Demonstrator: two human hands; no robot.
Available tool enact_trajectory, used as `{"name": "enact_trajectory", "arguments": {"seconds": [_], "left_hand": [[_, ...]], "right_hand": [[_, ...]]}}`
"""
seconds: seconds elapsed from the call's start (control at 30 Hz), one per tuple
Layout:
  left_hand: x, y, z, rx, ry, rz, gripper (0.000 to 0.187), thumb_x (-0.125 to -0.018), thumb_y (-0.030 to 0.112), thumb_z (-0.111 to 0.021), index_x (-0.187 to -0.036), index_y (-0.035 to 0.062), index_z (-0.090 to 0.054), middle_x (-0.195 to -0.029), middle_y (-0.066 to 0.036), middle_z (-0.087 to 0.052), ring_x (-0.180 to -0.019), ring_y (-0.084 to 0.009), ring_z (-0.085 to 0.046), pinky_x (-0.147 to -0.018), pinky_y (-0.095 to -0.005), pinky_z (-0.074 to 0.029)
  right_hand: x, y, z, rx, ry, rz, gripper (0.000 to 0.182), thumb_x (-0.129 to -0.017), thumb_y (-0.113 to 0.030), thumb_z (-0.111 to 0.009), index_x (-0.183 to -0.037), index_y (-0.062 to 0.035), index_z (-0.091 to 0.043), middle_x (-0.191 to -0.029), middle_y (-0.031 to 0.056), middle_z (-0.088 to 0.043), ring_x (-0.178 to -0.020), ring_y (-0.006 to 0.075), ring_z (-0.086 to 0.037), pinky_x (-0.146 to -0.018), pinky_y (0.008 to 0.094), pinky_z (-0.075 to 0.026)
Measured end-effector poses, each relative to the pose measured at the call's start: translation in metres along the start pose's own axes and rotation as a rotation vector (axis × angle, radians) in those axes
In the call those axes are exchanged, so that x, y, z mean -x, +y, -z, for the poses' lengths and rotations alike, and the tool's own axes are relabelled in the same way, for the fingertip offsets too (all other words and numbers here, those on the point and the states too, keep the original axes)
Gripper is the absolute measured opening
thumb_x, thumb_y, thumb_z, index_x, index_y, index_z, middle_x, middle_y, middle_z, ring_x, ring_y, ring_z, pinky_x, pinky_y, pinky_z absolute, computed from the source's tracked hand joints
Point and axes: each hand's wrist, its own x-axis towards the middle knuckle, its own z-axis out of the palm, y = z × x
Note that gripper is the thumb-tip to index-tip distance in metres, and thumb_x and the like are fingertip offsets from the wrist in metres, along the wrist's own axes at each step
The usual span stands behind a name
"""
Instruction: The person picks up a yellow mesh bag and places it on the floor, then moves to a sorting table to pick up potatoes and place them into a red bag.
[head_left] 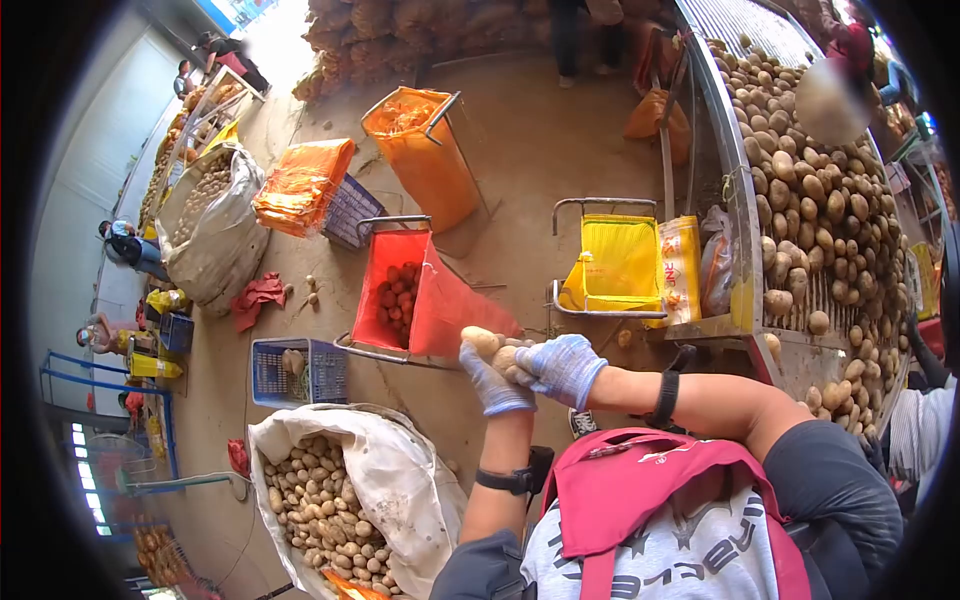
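My left hand (pixel 492 384), in a pale blue glove, is closed round a light brown potato (pixel 481 341) that shows above its fingers. Touching it from the right, my gloved right hand (pixel 563 368) has its fingers curled round another potato (pixel 506 360). The two hands meet in front of my red apron (pixel 640 480), so which fingers bear each potato is partly hidden. Just beyond them hangs a red bag (pixel 455 305) on a metal frame, with reddish-looking potatoes inside. A yellow bag (pixel 615 260) on its own frame stands ahead to the right.
A sloped sorting table (pixel 745 215) covered with potatoes runs along the right. At lower left is a white sack (pixel 400 470) of potatoes, beside a blue crate (pixel 268 375). An orange bag (pixel 440 180) on a frame and stacked orange bags (pixel 305 185) stand farther off.
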Motion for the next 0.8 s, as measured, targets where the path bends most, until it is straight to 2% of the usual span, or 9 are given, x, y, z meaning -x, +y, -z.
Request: {"name": "enact_trajectory", "arguments": {"seconds": [0.2,0.3,0.33,0.43,0.47,0.53,0.6,0.67,0.8], "left_hand": [[-0.153,0.115,0.065,0.009,0.054,-0.06,0.022,-0.075,0.036,-0.06,-0.073,0.0141,-0.056,-0.073,-0.004,-0.061,-0.065,-0.0223,-0.06,-0.054,-0.0357,-0.054],[-0.259,0.175,0.163,-0.683,0.029,0.16,0.074,-0.075,0.068,-0.041,-0.13,0.0183,-0.041,-0.131,-0.003,-0.047,-0.115,-0.0252,-0.047,-0.093,-0.0485,-0.041],[-0.253,0.176,0.154,-0.599,0.456,0.327,0.083,-0.072,0.075,-0.034,-0.137,0.0236,-0.034,-0.143,-0.001,-0.035,-0.129,-0.0251,-0.034,-0.103,-0.0496,-0.029],[-0.226,0.101,0.123,-0.66,0.542,-0.182,0.079,-0.076,0.068,-0.044,-0.14,0.021,-0.033,-0.148,-0.004,-0.028,-0.134,-0.0278,-0.027,-0.105,-0.0487,-0.021],[-0.183,0.059,0.085,-0.701,0.353,-0.141,0.061,-0.084,0.051,-0.046,-0.137,0.0219,-0.034,-0.148,-0.001,-0.027,-0.137,-0.0281,-0.019,-0.107,-0.0495,-0.016],[-0.137,-0.044,0.048,-0.68,0.061,-0.154,0.041,-0.088,0.027,-0.051,-0.127,0.0159,-0.045,-0.126,-0.006,-0.05,-0.114,-0.0267,-0.048,-0.092,-0.0478,-0.037],[-0.084,-0.146,-0.016,-0.696,-0.423,-0.059,0.029,-0.086,0.012,-0.056,-0.115,0.0068,-0.053,-0.098,-0.008,-0.06,-0.081,-0.0159,-0.058,-0.061,-0.0259,-0.047],[-0.003,-0.228,-0.1,-0.999,-0.652,-0.089,0.024,-0.087,0.01,-0.055,-0.109,0.0019,-0.057,-0.098,-0.008,-0.06,-0.085,-0.0152,-0.058,-0.07,-0.0274,-0.05],[0.075,-0.353,-0.196,-1.459,-1.242,-0.841,0.038,-0.077,0.014,-0.065,-0.112,0.0053,-0.057,-0.119,-0.018,-0.051,-0.109,-0.0354,-0.051,-0.092,-0.0409,-0.042]], "right_hand": [[0.03,0.046,-0.002,-0.141,-0.247,-0.102,0.034,-0.086,-0.039,-0.055,-0.104,-0.0096,-0.052,-0.092,0.0189,-0.062,-0.083,0.0366,-0.061,-0.068,0.0468,-0.048],[0.099,0.09,0.016,-0.026,-0.235,-0.259,0.047,-0.08,-0.038,-0.063,-0.117,-0.011,-0.054,-0.124,0.0176,-0.049,-0.11,0.0346,-0.052,-0.087,0.0446,-0.043],[0.121,0.11,0.019,-0.006,-0.161,-0.296,0.049,-0.078,-0.039,-0.063,-0.117,-0.0107,-0.054,-0.126,0.0183,-0.048,-0.112,0.0348,-0.05,-0.089,0.0448,-0.042],[0.196,0.176,0.062,0.214,0.277,-0.44,0.054,-0.074,-0.042,-0.064,-0.118,-0.0114,-0.057,-0.129,0.022,-0.046,-0.113,0.0369,-0.049,-0.094,0.0467,-0.038],[0.221,0.218,0.069,0.325,0.419,-0.6,0.052,-0.076,-0.041,-0.062,-0.119,-0.0127,-0.057,-0.129,0.0223,-0.045,-0.114,0.0376,-0.047,-0.097,0.0466,-0.035],[0.277,0.257,0.099,0.369,0.343,-0.916,0.053,-0.079,-0.04,-0.058,-0.128,-0.0208,-0.05,-0.138,0.0188,-0.036,-0.125,0.0348,-0.038,-0.1,0.0488,-0.029],[0.336,0.294,0.074,0.424,0.211,-0.915,0.053,-0.082,-0.038,-0.055,-0.132,-0.0257,-0.045,-0.144,0.0159,-0.028,-0.13,0.0334,-0.033,-0.102,0.0497,-0.027],[0.368,0.302,0.044,0.278,0.173,-0.894,0.052,-0.085,-0.029,-0.054,-0.135,-0.0276,-0.041,-0.148,0.0163,-0.022,-0.131,0.0335,-0.032,-0.102,0.051,-0.029],[0.455,0.276,0.022,0.112,0.11,-0.92,0.051,-0.083,-0.031,-0.055,-0.133,-0.0261,-0.044,-0.145,0.0203,-0.025,-0.13,0.0349,-0.033,-0.101,0.052,-0.03]]}}
